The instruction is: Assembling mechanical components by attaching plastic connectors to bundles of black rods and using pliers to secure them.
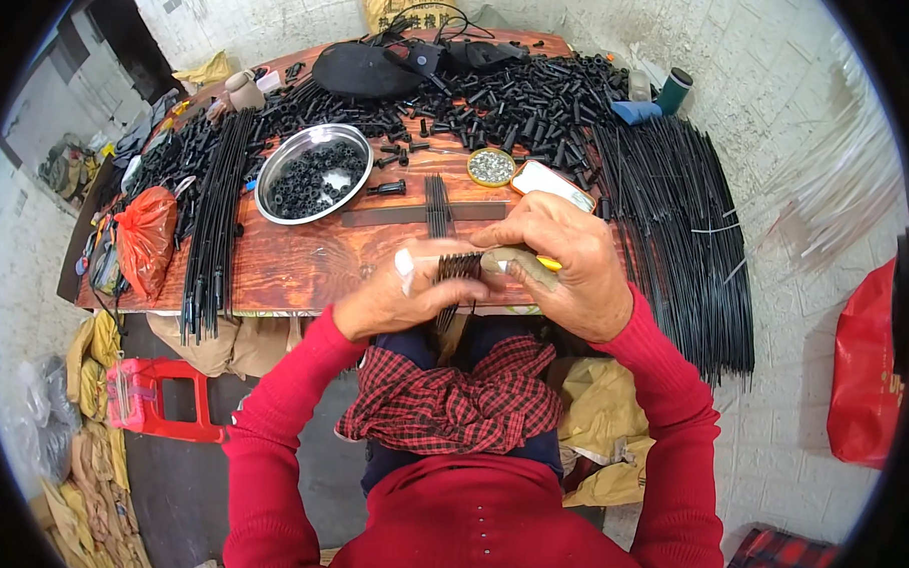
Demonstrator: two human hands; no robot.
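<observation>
My left hand, with white tape round a finger, is closed on a row of thin black cables held side by side over the table's near edge. The cables' far ends lie across a flat metal bar. My right hand is pinched together at the right side of that row, its thumb wrapped in a greyish cover. A small yellow piece pokes out between its fingers; the rest of what they hold is hidden.
On the wooden table stand a steel bowl of black rings and a round tin of small metal bits. Black rubber sleeves heap up behind. Cable bundles lie left and right. A red stool is below left.
</observation>
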